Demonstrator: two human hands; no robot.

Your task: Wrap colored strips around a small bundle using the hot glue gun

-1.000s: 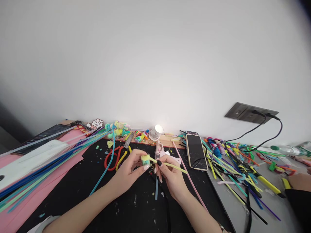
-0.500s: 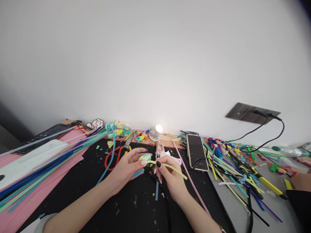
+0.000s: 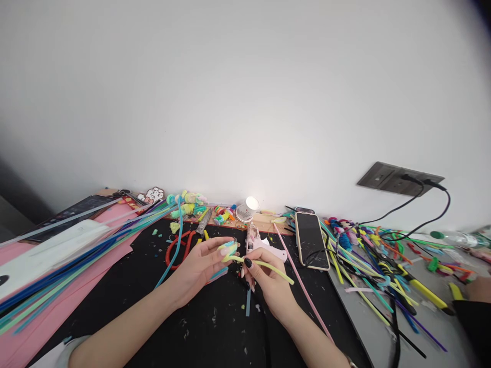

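Note:
Between the thumb and fingers of my left hand [image 3: 201,261] is a small coil of pipe cleaner [image 3: 229,249] in pale yellow, white and blue. From it a pale yellow pipe cleaner [image 3: 273,268] runs to the right. My right hand [image 3: 270,276] pinches this strand between thumb and fingers, and its free end sticks out past the knuckles. Just behind my right hand lies a pale pink glue gun [image 3: 264,249], partly hidden. Below my left fingers a blue and pink strip [image 3: 218,275] shows, mostly covered.
Red-handled pliers [image 3: 187,243] lie behind my left hand. A lit white cup [image 3: 248,207] stands by the wall. To the right are a phone [image 3: 310,240] and yellow-black pliers [image 3: 418,286] among loose pipe cleaners. Bundled pipe cleaners [image 3: 95,255] lie left; another person's sleeve [image 3: 473,319] is far right.
The coil has turned slightly in my left fingers, and the yellow strand now leaves it a little lower. My right hand has shifted slightly left along with the strand.

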